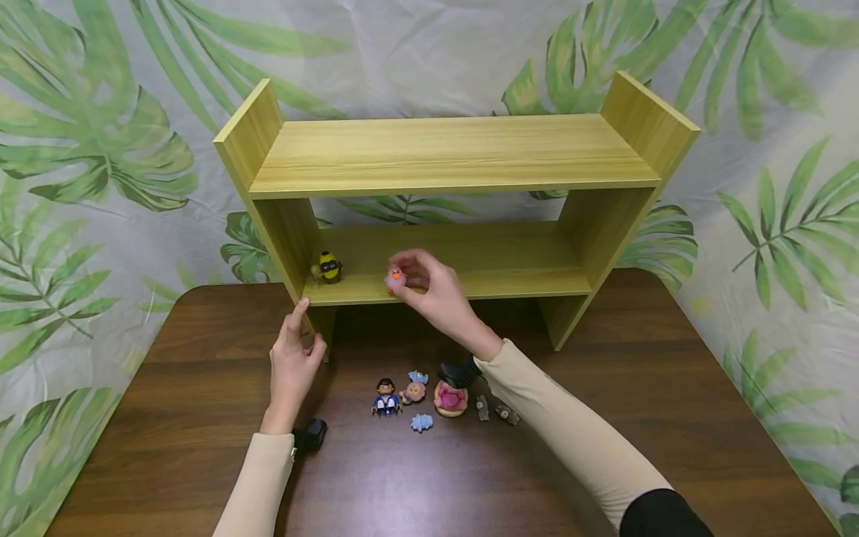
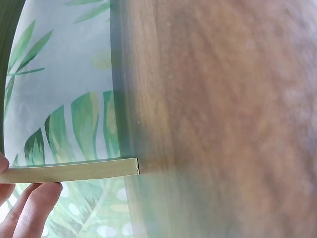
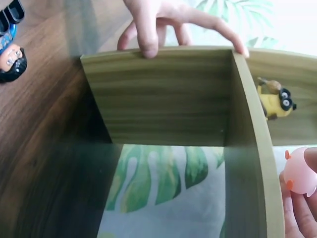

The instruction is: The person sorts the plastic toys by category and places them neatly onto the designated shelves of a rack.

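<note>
My right hand [image 1: 439,287] pinches a small pink toy duck [image 1: 396,279] with an orange beak, close over the front edge of the middle board. In the right wrist view the duck [image 3: 300,171] shows its orange feet between thumb and fingers. A yellow minion figure [image 1: 329,267] with black goggles stands at the left end of that board. The left hand [image 1: 293,362] grips the left side panel of the wooden shelf [image 1: 423,153]. Its thumb lies on the panel's inner side, other fingers outside, and the index fingertip touches the board's front corner [image 3: 241,57].
On the brown table [image 1: 376,488] before the shelf lie a figure in blue clothes [image 1: 385,399], light-blue pieces [image 1: 421,423], a tan figure [image 1: 414,392], a pink-and-tan round toy [image 1: 450,400] and small grey figures [image 1: 506,414]. A leaf-patterned cloth [image 1: 416,45] hangs behind.
</note>
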The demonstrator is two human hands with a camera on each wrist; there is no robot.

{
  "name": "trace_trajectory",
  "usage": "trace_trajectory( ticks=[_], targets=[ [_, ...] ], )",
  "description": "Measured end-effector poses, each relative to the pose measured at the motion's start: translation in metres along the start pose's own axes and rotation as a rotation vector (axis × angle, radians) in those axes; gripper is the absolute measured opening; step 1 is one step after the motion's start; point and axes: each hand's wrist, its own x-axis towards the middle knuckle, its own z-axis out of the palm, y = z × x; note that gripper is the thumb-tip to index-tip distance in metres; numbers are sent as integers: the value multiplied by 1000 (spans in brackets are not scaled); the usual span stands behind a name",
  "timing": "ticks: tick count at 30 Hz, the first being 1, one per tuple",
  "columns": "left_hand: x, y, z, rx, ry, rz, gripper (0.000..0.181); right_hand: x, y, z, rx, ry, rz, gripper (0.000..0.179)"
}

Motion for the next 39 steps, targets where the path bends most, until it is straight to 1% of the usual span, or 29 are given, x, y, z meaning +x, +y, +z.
trace_trajectory(
  ticks=[11, 16, 20, 29, 39],
  targets=[
    [0, 0, 0, -5, -7, -7, 78, 15, 1, 5, -79, 3, -13, 30],
    [1, 0, 0, -8, -11, -13, 77, 22, 3, 7, -138, -22, -10, 30],
    [0, 0, 0, -6, -3, -5, 78, 27, 5, 9, -167, -42, -10, 30],
    [0, 0, 0, -12, -6, -8, 78, 32, 8, 13, -183, -58, -8, 28],
    [0, 0, 0, -6, -6, -3, 79, 33, 9, 13, -191, -88, -4, 32]
  ],
)
